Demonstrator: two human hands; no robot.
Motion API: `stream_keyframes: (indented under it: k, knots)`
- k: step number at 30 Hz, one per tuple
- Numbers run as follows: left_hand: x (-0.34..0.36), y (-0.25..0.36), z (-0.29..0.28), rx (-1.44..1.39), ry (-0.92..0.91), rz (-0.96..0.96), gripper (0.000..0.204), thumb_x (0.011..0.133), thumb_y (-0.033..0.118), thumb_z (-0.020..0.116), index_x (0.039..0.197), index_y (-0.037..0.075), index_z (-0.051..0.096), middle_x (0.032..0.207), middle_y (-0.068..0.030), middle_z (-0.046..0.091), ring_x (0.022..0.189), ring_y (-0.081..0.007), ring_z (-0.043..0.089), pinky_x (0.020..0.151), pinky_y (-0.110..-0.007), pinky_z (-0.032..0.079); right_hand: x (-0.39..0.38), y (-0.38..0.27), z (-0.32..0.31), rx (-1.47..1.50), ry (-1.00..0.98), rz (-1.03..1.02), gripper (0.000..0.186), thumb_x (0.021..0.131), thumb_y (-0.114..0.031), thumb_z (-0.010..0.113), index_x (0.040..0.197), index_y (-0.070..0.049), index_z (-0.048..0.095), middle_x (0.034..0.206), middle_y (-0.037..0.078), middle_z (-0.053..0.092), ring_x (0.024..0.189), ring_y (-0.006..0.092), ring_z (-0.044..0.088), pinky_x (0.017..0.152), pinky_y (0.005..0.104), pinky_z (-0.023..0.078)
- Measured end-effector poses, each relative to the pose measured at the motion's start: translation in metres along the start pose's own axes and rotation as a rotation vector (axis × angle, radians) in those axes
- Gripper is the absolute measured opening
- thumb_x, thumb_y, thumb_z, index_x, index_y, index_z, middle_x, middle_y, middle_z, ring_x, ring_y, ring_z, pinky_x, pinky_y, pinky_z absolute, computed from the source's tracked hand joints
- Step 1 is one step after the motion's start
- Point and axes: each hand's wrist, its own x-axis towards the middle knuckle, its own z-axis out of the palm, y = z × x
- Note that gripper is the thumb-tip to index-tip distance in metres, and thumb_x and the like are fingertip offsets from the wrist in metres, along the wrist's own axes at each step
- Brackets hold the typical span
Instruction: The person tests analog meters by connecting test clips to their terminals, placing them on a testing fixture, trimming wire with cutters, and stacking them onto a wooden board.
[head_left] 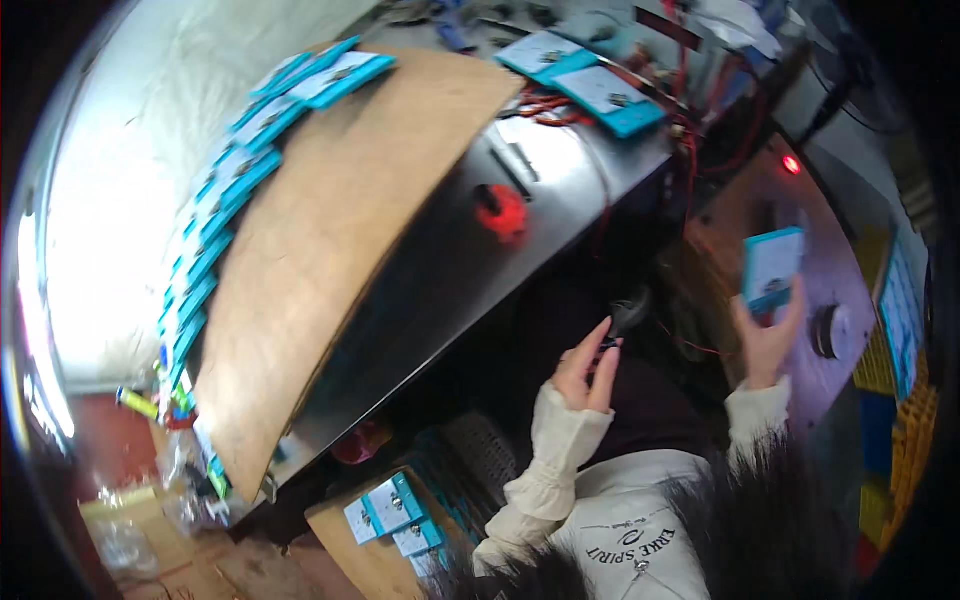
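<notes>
My right hand grips a flat teal-and-white piece by its lower end, holding it up in front of a panel on the right. A small dark fitting shows near the bottom of its white face. Above my lap, my left hand pinches a small black object between thumb and fingers. That object is blurred, so its kind does not show. The two hands are apart from each other.
A curved brown board lies on the metal bench, with overlapping teal-and-white pieces along its far left edge. Two more pieces rest beside red wires. A red roll sits nearby. Lower left, a board carries several pieces.
</notes>
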Motion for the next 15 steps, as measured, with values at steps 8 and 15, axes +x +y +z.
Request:
stream_keyframes:
  k: [8,15]
  knots:
    - [-0.027,-0.025,-0.043,-0.191,0.471,0.070,0.034,0.094,0.018,0.059,0.124,0.002,0.051,0.094,-0.0112,0.068,0.077,-0.0170,0.066,0.068,-0.030,0.052,-0.072,-0.175,0.044,0.644,-0.717,-0.475,0.098,0.064,-0.027,0.088,0.140,0.006,0.036,0.138,0.025,0.046,0.128,0.0363,0.048,0.108,0.0484,0.036]
    - [-0.032,-0.036,-0.080,-0.646,0.411,0.031,0.050,0.093,0.008,0.062,0.137,-0.001,0.041,0.104,-0.0074,0.066,0.076,-0.0080,0.062,0.062,-0.020,0.047,-0.086,-0.178,0.031,0.995,-1.247,0.308,0.022,0.080,-0.003,0.077,0.099,0.002,0.067,0.086,0.006,0.071,0.078,0.0078,0.066,0.070,0.0216,0.054]
